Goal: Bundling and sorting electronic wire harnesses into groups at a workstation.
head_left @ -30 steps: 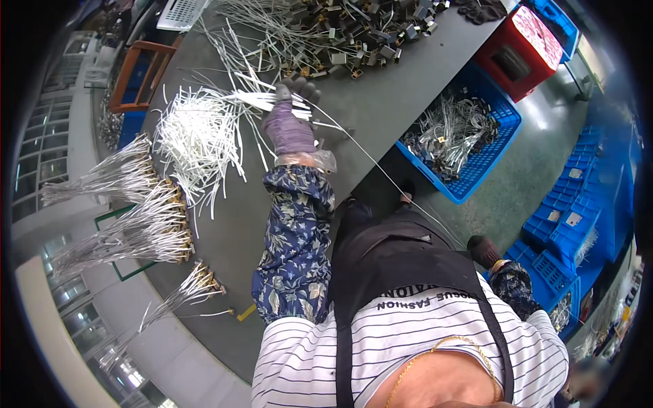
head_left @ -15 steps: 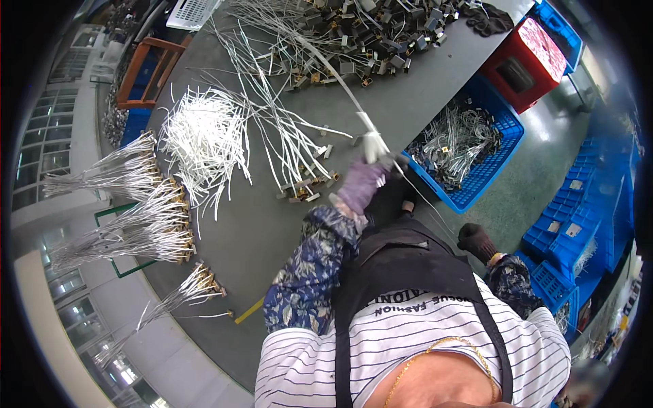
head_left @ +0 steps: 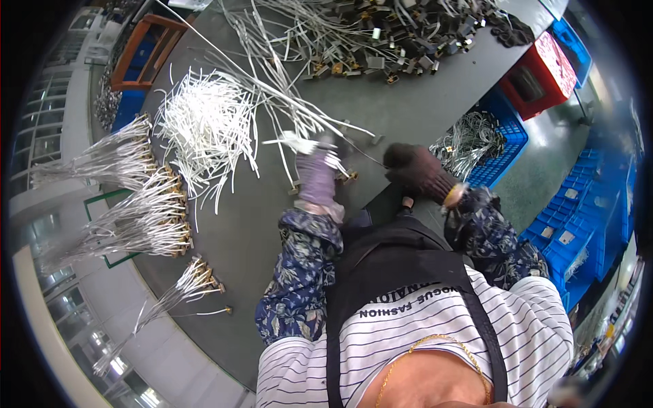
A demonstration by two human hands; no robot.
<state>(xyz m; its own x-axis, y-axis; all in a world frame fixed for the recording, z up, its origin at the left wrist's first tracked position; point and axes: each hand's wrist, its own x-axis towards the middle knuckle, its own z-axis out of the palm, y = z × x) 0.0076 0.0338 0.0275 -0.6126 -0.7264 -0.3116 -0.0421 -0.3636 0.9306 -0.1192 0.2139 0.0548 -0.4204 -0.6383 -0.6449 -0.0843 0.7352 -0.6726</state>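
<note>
My left hand [head_left: 316,173], in a purple glove, is closed around several short white tubes [head_left: 289,141] whose ends stick out on its left. To its right, my right hand [head_left: 415,166], in a dark brown glove, is closed with its fingertips at a thin wire [head_left: 367,155]. That wire runs up left toward the end of a white-sleeved cable [head_left: 333,126]. White-sleeved cables with small metal connectors [head_left: 350,177] lie just beyond and beside my left hand. The exact finger grip is blurred on both hands.
A heap of white tubes [head_left: 207,129] lies on the grey table [head_left: 235,251], beside cable bundles [head_left: 149,211] along its left edge. Connectors with cables [head_left: 401,41] are piled at the far side. A blue crate [head_left: 507,149] and red box [head_left: 537,75] stand right.
My left hand has moved left and back over the table with the white tubes. My right hand has come up from my side to the thin wire. The long cable has swung left.
</note>
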